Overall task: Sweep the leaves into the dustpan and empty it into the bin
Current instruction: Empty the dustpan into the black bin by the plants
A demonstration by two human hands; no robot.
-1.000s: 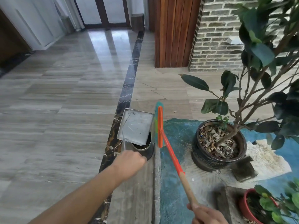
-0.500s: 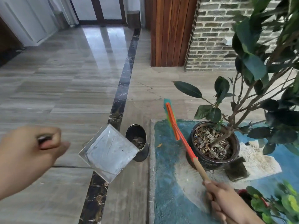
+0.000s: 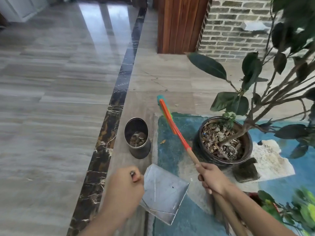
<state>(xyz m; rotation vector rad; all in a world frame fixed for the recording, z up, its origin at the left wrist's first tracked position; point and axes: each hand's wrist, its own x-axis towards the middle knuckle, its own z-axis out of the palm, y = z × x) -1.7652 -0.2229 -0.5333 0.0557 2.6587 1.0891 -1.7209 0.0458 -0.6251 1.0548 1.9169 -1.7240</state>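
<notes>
In the head view, the only one given, a metal dustpan is held low in the lower middle of the frame by the left hand, whose fingers are curled tight round the pan's handle at its left edge. The pan's face looks bare, apart from one dark speck. Just above it, in the centre of the frame, the round metal bin stands upright on the stone floor, with brown leaves lying at its bottom. The right hand is closed round the wooden shaft of the broom, whose orange and teal head points toward the upper middle, lying over the edge of the blue painted patch. A single small leaf is seen on that patch, just right of the bin and well apart from the pan.

Several slips may be judged possible. The bin is light-looking and open, so it could be knocked over by a broom stroke or by the pan's corner, and its leaves spilled. The stray leaf could be flicked past the pan if the lip is not pressed flat to the floor. The plant pot stands near the broom shaft, with branches overhanging; loose litter on its soil could be dislodged by a wide swing.
</notes>
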